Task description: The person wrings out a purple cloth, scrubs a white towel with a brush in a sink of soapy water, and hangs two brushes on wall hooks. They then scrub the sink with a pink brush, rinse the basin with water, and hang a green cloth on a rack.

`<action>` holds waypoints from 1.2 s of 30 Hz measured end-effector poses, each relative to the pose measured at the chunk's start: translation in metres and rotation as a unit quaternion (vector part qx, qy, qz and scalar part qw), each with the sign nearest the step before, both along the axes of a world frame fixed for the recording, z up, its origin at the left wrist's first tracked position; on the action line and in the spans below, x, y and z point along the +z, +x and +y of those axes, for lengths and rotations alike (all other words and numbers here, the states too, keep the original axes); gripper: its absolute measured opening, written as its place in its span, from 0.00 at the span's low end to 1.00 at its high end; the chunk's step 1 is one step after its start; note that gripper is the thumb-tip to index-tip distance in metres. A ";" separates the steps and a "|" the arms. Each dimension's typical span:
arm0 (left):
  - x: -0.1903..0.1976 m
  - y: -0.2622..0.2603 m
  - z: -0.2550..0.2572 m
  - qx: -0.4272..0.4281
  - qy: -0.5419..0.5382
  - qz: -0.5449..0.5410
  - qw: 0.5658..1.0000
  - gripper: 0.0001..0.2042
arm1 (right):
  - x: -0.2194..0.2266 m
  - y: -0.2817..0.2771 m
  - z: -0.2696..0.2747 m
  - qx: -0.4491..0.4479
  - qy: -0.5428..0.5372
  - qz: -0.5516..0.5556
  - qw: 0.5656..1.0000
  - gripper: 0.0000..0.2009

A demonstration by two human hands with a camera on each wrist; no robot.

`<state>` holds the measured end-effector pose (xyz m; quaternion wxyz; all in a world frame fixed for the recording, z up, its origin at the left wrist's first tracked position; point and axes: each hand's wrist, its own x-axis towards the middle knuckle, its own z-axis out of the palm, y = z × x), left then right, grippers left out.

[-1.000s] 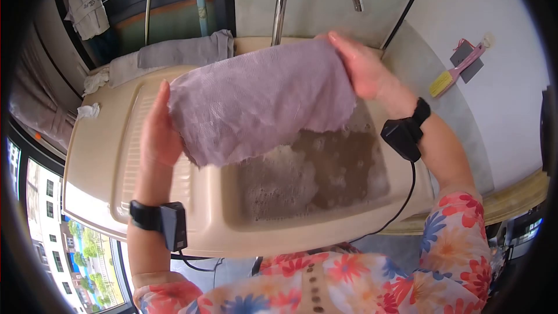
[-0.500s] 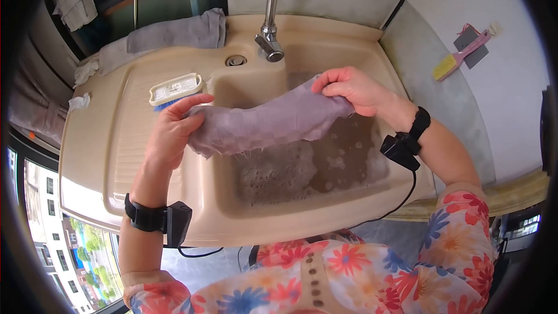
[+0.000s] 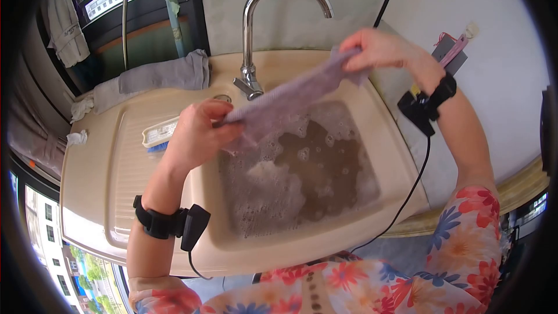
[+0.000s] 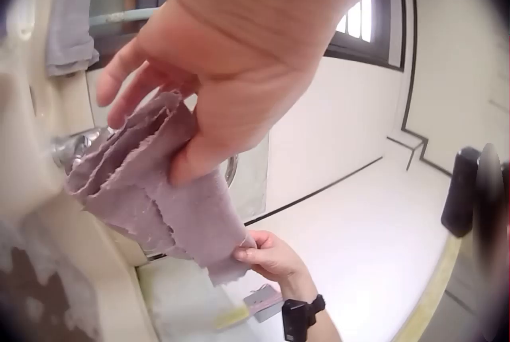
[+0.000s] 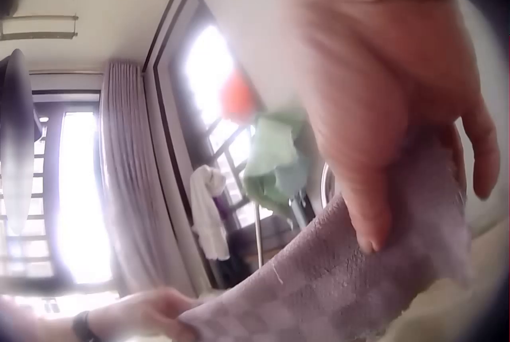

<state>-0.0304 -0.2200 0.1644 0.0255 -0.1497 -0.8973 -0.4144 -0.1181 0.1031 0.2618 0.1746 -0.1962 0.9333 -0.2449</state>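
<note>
Head view: one purple cloth (image 3: 289,100), left grip (image 3: 197,134) and right grip (image 3: 378,49) each pinching it.

We count two hands, the left hand (image 3: 197,134) and the right hand (image 3: 378,49), and one purple cloth (image 3: 285,102) between them. We see one sink (image 3: 372,139), one faucet (image 3: 256,29), one scrub brush (image 3: 160,134), and one grey towel (image 3: 163,75).
</note>
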 end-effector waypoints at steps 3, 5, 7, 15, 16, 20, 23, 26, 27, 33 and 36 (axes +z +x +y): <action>0.010 -0.024 0.017 -0.052 0.186 -0.043 0.980 0.11 | 0.048 -0.027 0.009 -0.062 0.036 0.091 0.993 0.15; 0.018 -0.042 0.030 -0.058 0.335 -0.057 0.939 0.12 | 0.068 -0.049 0.007 -0.090 0.001 0.128 0.988 0.15; 0.024 -0.069 0.042 -0.037 0.364 -0.048 0.929 0.14 | 0.086 -0.083 0.001 -0.115 -0.036 0.164 0.979 0.16; 0.014 -0.133 0.064 0.074 0.400 -0.157 0.900 0.27 | 0.029 -0.237 -0.040 -0.189 -0.151 0.355 0.903 0.42; 0.006 -0.130 0.061 0.075 0.383 -0.164 0.906 0.30 | 0.019 -0.248 -0.036 -0.152 -0.228 0.352 0.895 0.42; -0.021 -0.074 0.042 0.022 0.298 -0.136 0.945 0.27 | 0.022 -0.131 0.003 -0.230 -0.345 0.307 0.857 0.29; -0.051 -0.027 0.015 -0.019 0.223 -0.192 0.955 0.21 | -0.055 -0.093 0.036 -0.200 -0.368 0.199 0.886 0.17; -0.088 0.006 -0.004 0.007 0.216 -0.247 0.945 0.17 | -0.170 -0.032 0.022 -0.157 -0.165 -0.094 0.969 0.13; -0.097 0.011 -0.005 0.010 0.216 -0.249 0.944 0.17 | -0.206 -0.017 0.005 -0.152 -0.096 -0.180 0.967 0.16; -0.130 0.023 0.003 0.096 0.250 -0.288 0.919 0.17 | -0.347 0.020 -0.090 0.124 -0.054 -0.022 0.991 0.28; -0.138 0.019 0.013 0.100 0.256 -0.293 0.916 0.18 | -0.360 0.024 -0.112 0.239 0.027 -0.159 0.957 0.22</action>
